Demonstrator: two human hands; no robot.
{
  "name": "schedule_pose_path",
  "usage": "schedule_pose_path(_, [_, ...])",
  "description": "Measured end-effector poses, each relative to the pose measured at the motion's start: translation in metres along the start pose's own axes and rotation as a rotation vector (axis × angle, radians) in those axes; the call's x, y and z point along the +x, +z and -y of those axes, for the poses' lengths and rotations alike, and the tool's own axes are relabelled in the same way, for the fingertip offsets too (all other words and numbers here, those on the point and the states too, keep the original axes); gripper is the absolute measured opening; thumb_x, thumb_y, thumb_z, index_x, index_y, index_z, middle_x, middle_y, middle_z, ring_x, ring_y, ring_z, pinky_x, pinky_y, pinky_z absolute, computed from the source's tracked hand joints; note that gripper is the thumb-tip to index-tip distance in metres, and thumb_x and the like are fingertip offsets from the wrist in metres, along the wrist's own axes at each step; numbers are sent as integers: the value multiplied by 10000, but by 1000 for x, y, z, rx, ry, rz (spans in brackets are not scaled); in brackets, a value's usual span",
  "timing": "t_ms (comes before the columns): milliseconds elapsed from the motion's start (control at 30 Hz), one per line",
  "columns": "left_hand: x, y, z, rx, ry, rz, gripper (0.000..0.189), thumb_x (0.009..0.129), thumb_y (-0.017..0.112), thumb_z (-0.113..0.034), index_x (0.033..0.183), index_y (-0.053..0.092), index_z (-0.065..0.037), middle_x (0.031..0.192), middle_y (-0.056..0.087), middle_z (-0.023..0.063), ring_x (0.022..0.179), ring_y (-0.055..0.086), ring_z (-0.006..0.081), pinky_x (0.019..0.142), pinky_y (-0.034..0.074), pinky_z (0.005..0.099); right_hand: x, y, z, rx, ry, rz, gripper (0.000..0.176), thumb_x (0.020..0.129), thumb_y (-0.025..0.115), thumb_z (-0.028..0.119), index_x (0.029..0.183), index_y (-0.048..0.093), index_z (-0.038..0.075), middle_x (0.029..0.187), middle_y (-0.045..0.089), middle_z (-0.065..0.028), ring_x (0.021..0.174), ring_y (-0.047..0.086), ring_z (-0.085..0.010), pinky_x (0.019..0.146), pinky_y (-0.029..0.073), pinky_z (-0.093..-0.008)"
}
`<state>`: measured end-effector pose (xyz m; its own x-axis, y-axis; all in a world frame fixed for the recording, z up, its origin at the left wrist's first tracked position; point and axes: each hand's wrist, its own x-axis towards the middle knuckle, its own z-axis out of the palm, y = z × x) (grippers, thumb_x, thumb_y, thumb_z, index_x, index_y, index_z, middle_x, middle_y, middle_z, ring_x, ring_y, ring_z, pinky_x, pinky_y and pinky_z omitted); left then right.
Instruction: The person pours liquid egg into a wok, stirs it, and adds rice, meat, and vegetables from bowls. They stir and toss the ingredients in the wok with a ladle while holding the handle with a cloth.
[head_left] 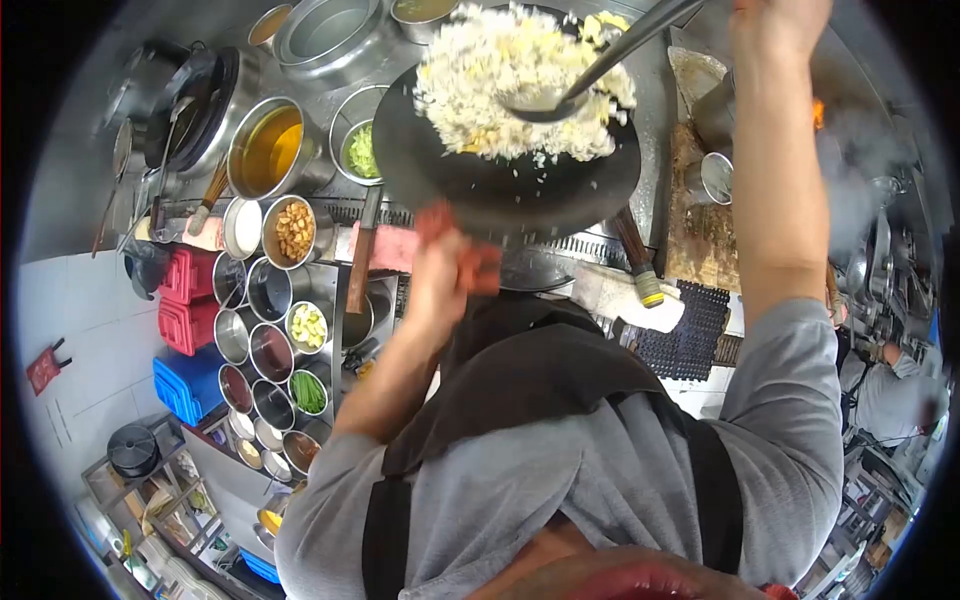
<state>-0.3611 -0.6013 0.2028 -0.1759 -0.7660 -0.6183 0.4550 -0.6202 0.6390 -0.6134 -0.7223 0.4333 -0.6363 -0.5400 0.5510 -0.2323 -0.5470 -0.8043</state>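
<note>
A dark wok [500,190] is tilted at the top centre, with white and yellow fried rice [480,75] heaped toward its far side. My left hand [440,265] is closed around a red cloth [478,270] at the wok's near-left edge; the wok's grip is hidden under it. High at the upper right, my right hand [785,25] is wrapped round the handle of a metal ladle [630,50]. The ladle's bowl rests among the rice. A few grains lie on the wok's bare lower surface.
Left of the wok stand a pot of orange liquid [265,150], a strainer with green shreds [362,150] and a bowl of brown pieces [294,232]. Several ingredient tins [272,352] are below. A brush [640,265] lies right of the wok. Another person [895,395] is far right, near a flame.
</note>
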Motion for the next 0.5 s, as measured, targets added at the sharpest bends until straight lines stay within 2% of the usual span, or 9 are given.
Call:
schedule_pose_path(67, [64, 6, 5, 59, 5, 134, 255, 804, 458, -60, 1050, 508, -17, 815, 606, 144, 694, 640, 279, 447, 505, 390, -46, 12, 2, -55, 18, 47, 158, 807, 644, 91, 811, 487, 75, 562, 488, -2, 414, 460, -98, 380, 381, -255])
schedule_pose_path(100, [116, -2, 19, 127, -59, 172, 290, 811, 457, -73, 1097, 481, -32, 854, 606, 147, 727, 639, 280, 468, 519, 403, -48, 16, -26, -210, 73, 31, 159, 785, 653, 88, 813, 501, 52, 578, 520, -25, 435, 504, -110, 379, 381, -253])
schedule_pose_path(133, [152, -13, 33, 200, -123, 213, 329, 818, 455, -85, 1144, 454, -46, 893, 607, 149, 759, 639, 280, 488, 534, 416, -55, 16, -66, -146, 10, 134, 148, 772, 651, 83, 781, 508, 46, 587, 528, -37, 449, 517, -117, 393, 387, -262])
schedule_pose_path(167, [152, -20, 43, 208, -122, 219, 329, 818, 455, -85, 1144, 454, -46, 893, 607, 149, 759, 639, 280, 488, 534, 416, -61, 20, -85, -146, -42, 109, 144, 773, 642, 73, 741, 504, 49, 567, 501, -29, 438, 500, -114, 398, 384, -271])
schedule_pose_path(200, [139, -27, 57, 157, -96, 213, 378, 815, 445, -74, 1192, 425, -63, 893, 610, 152, 747, 640, 277, 490, 539, 411, -53, 20, -115, -336, -533, 13, 139, 779, 643, 78, 745, 513, 44, 549, 492, -22, 419, 481, -114, 393, 372, -270])
schedule_pose_path(300, [66, -54, 78, 148, 87, 181, 545, 770, 399, 5, 1306, 386, -91, 1015, 617, 142, 671, 642, 235, 457, 535, 362, -47, 11, -44, -94, -153, 141, 172, 790, 642, 99, 716, 492, 58, 531, 485, -15, 403, 475, -114, 385, 378, -261])
schedule_pose_path(333, [33, -53, 58, 283, -124, 116, 578, 690, 413, 25, 1246, 383, -126, 1098, 578, 126, 701, 631, 221, 521, 522, 327, -37, 9, -15, -77, -29, 160, 184, 794, 638, 102, 702, 483, 63, 530, 486, -14, 401, 475, -114, 386, 383, -259])
schedule_pose_path(433, [21, -24, 18, 125, -68, 85, 374, 735, 436, -5, 1104, 484, -43, 949, 610, 121, 678, 617, 234, 528, 516, 342, -8, 5, -17, 43, -19, 219, 164, 798, 630, 84, 722, 485, 65, 516, 476, -9, 378, 450, -115, 359, 362, -269])
schedule_pose_path(500, [77, 11, -2, 92, -16, 176, 215, 765, 456, -44, 965, 529, -14, 810, 593, 97, 625, 573, 226, 524, 506, 353, -19, 15, -25, -36, 47, 140, 157, 797, 634, 77, 736, 489, 65, 519, 469, -12, 375, 447, -121, 358, 361, -272])
